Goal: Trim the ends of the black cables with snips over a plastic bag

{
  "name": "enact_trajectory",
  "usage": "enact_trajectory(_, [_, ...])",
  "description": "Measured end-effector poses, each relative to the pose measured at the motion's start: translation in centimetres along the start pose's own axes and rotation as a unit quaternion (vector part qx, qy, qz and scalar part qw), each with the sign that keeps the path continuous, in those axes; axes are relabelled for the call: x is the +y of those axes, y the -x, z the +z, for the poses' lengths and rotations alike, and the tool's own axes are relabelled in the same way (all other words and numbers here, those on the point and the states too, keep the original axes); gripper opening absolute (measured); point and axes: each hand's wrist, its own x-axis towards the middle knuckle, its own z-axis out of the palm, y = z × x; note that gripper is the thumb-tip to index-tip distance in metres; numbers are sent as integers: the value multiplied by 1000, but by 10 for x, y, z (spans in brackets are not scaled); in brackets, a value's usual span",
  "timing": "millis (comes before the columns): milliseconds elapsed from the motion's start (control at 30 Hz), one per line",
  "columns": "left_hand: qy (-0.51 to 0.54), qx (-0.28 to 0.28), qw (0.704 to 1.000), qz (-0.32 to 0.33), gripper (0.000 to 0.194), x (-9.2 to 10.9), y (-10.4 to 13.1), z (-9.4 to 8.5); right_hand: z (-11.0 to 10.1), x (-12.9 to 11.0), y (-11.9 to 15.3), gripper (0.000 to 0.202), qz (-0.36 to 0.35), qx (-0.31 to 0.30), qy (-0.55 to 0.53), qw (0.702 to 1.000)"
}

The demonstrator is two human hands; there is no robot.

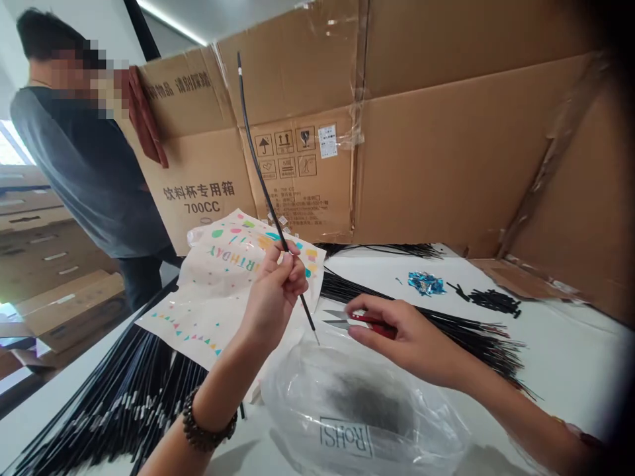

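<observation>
My left hand (278, 291) is closed round a thin black cable (258, 165), gripping it toward its lower end. The cable stands tilted, its top end high against the cardboard and marked by a small white band. At the lower end a thin, pale tip shows just above a clear plastic bag (367, 410) printed "RoHS". My right hand (397, 330) is wrapped round the red handles of small snips (337, 320). Their blades are apart and point left toward the cable's lower end, not touching it. Dark contents show blurred inside the bag.
A bundle of black cables (129, 396) lies at left, another (456, 330) behind my right hand. A printed birthday bag (198, 284) lies beside my left hand. Blue foil scraps (426, 283) and short black pieces (491, 301) lie behind. Cardboard (421, 152) walls the back; a person (84, 145) stands left.
</observation>
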Motion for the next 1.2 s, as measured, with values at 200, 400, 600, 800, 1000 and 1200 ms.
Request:
enact_trajectory(200, [-15,13,1000,-5,15,-11,6,3,15,21,4,20,-228,87,225,943])
enact_trajectory(400, [-41,19,998,-31,18,-18,11,5,24,31,4,21,-283,97,289,910])
enact_trajectory(600, [-18,55,998,-33,20,-28,11,11,25,29,7,23,-285,60,319,902])
enact_trajectory(800, [23,75,993,-93,26,-34,10,10,32,35,8,19,-309,64,406,858])
enact_trajectory(1000, [48,39,984,-169,34,-32,7,6,33,34,8,14,-342,91,456,816])
enact_trajectory(1200, [71,-20,966,-247,39,-30,14,-1,30,29,8,20,-373,87,450,807])
